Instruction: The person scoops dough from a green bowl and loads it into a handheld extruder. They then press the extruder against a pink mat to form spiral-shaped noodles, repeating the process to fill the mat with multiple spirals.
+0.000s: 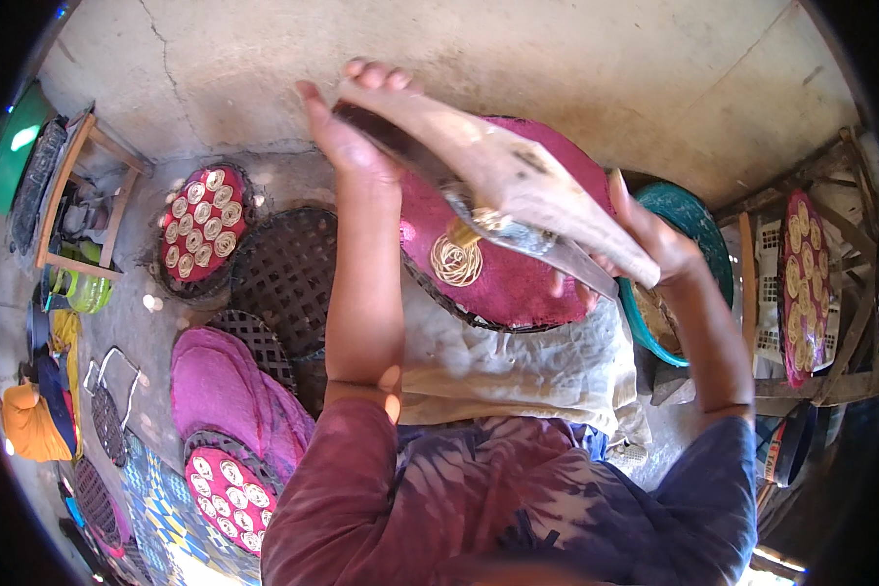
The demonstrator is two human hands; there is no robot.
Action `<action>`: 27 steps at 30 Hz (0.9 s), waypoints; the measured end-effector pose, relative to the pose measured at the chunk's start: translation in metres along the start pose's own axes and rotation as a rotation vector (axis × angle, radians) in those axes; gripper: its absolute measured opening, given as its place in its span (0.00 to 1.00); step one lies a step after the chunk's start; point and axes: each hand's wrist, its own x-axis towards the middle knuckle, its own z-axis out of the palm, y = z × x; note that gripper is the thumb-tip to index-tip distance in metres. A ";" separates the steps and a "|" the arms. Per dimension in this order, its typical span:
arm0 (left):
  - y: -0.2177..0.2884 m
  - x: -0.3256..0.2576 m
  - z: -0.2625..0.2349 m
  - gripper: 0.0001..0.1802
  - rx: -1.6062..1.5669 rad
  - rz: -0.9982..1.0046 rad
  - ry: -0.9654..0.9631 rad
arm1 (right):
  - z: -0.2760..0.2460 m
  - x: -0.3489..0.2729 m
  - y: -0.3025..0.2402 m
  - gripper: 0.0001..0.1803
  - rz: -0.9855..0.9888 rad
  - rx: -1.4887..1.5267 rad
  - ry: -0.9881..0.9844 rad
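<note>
While both hands, left hand (347, 132) and right hand (659, 244), clench the stiff wooden press (518, 181) by its ends, I judge the noodles (456, 259) soft, fragile.

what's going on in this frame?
A person grips a long wooden noodle press at both ends, left hand on the far end, right hand on the near one. Pale noodle strands drop from it into a small coil on a round pink cloth-covered woven tray. Two other round trays at the left already hold rows of coils.
</note>
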 end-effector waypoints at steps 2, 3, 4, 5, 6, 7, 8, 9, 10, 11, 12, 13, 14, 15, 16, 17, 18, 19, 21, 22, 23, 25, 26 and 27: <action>-0.026 -0.004 -0.007 0.38 0.071 -0.071 0.253 | 0.011 -0.023 0.004 0.46 0.070 -0.214 0.311; -0.041 -0.009 -0.013 0.39 0.112 -0.089 0.313 | 0.015 -0.033 0.006 0.46 0.159 -0.223 0.404; -0.052 -0.015 -0.020 0.38 0.043 -0.119 0.398 | 0.018 -0.040 0.007 0.46 0.206 -0.232 0.436; -0.064 -0.023 -0.028 0.38 -0.033 -0.148 0.398 | 0.021 -0.045 0.008 0.45 0.275 -0.216 0.506; -0.072 -0.029 -0.034 0.38 -0.073 -0.159 0.469 | 0.024 -0.047 0.009 0.45 0.299 -0.199 0.515; -0.077 -0.032 -0.039 0.38 -0.136 -0.179 0.395 | 0.027 -0.048 0.009 0.44 0.319 -0.170 0.498; -0.079 -0.032 -0.041 0.38 -0.161 -0.189 0.436 | 0.029 -0.047 0.008 0.43 0.391 -0.228 0.559; -0.079 -0.034 -0.042 0.37 -0.182 -0.205 0.522 | 0.032 -0.044 0.007 0.42 0.339 -0.300 0.516; -0.075 -0.033 -0.042 0.37 -0.163 -0.180 0.478 | 0.036 -0.042 0.005 0.42 0.313 -0.359 0.502; -0.070 -0.032 -0.039 0.37 -0.143 -0.152 0.384 | 0.040 -0.039 0.003 0.42 0.324 -0.435 0.546; -0.064 -0.030 -0.036 0.37 -0.122 -0.137 0.342 | 0.046 -0.040 0.001 0.40 0.308 -0.438 0.544; -0.061 -0.030 -0.031 0.37 -0.111 -0.107 0.251 | 0.053 -0.042 -0.002 0.40 0.307 -0.389 0.543; -0.059 -0.031 -0.027 0.36 -0.079 -0.104 0.262 | 0.060 -0.046 -0.004 0.39 0.303 -0.349 0.561; -0.060 -0.032 -0.022 0.36 -0.093 -0.135 0.352 | 0.065 -0.050 -0.008 0.39 0.291 -0.308 0.540; -0.063 -0.033 -0.018 0.36 -0.119 -0.148 0.377 | 0.068 -0.054 -0.014 0.40 0.275 -0.308 0.520; -0.066 -0.033 -0.015 0.35 -0.135 -0.164 0.402 | 0.069 -0.058 -0.018 0.40 0.280 -0.352 0.561; -0.068 -0.031 -0.011 0.35 -0.146 -0.142 0.372 | 0.068 -0.058 -0.022 0.40 0.307 -0.394 0.598; -0.071 -0.029 -0.009 0.35 -0.142 -0.130 0.362 | 0.068 -0.059 -0.023 0.40 0.381 -0.437 0.694; -0.070 -0.022 -0.003 0.34 -0.135 -0.103 0.333 | 0.064 -0.057 -0.022 0.41 0.268 -0.527 0.613; -0.065 -0.019 -0.001 0.34 -0.073 -0.097 0.346 | 0.062 -0.053 -0.018 0.41 0.261 -0.526 0.624; -0.061 -0.019 0.001 0.34 -0.041 -0.096 0.355 | 0.061 -0.053 -0.014 0.42 0.247 -0.525 0.626; -0.053 -0.024 0.004 0.34 0.037 -0.077 0.366 | 0.063 -0.053 -0.003 0.41 0.232 -0.460 0.628; -0.051 -0.029 0.004 0.35 0.053 -0.084 0.368 | 0.064 -0.056 0.001 0.41 0.226 -0.437 0.595; -0.052 -0.035 0.003 0.35 0.003 -0.128 0.378 | 0.065 -0.058 0.004 0.41 0.200 -0.404 0.551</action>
